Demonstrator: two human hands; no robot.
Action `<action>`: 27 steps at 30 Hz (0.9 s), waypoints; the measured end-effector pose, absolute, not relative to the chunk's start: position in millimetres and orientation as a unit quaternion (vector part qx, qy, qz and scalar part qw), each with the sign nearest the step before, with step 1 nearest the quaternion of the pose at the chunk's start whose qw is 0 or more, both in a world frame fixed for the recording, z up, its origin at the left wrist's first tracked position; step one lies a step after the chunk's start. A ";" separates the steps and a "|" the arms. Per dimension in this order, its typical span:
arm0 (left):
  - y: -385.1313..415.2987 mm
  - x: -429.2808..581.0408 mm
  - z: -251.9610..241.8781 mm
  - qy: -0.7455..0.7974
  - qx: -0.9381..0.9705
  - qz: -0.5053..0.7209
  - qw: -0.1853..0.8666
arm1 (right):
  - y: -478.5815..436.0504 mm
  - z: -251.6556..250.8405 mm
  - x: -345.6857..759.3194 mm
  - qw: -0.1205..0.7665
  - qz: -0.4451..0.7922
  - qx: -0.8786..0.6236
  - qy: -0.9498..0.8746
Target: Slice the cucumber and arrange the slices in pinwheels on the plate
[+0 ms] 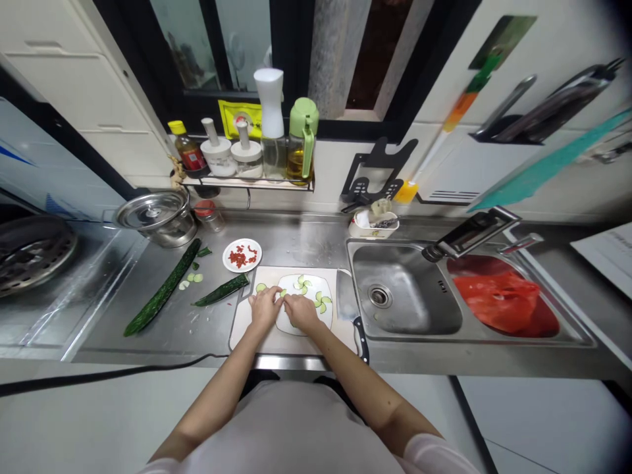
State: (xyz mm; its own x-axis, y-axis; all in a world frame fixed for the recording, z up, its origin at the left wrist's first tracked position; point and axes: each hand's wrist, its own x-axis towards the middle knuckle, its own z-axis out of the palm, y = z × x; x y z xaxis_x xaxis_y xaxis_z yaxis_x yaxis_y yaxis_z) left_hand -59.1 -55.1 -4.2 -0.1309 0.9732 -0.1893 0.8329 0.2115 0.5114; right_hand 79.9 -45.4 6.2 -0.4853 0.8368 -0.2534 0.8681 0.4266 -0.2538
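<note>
Two pale-green cucumber pinwheels [322,302] lie apparently complete on the white rounded-square plate [309,295], which rests on a pale rectangular cutting board [243,329]. Its left side looks unfinished: left hand [265,307] and right hand [301,311] meet there, fingertips bunched; any pinched slice cannot be confirmed. Stainless-steel worktop [316,253]: wet spots, adjoining twin-bowl metal sink [412,289]. Dark-framed window [292,39] behind.
</note>
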 end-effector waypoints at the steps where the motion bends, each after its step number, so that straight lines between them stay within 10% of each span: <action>1: -54.8 -59.2 -4.5 0.738 0.612 0.142 0.246 | -45.2 5.6 80.0 0.044 -0.176 0.505 0.844; 27: -51.7 -91.2 -8.7 0.842 0.498 0.108 0.178 | -36.7 16.2 79.8 0.058 -0.200 0.506 0.837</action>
State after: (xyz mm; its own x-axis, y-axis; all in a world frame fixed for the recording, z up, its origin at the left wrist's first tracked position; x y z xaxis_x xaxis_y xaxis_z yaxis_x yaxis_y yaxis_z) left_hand -91.2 -51.7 -8.7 -0.4415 0.8765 -0.1919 0.7998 0.4814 0.3586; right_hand 79.8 -36.7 16.2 -0.4803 0.8243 -0.2998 0.8707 0.4070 -0.2761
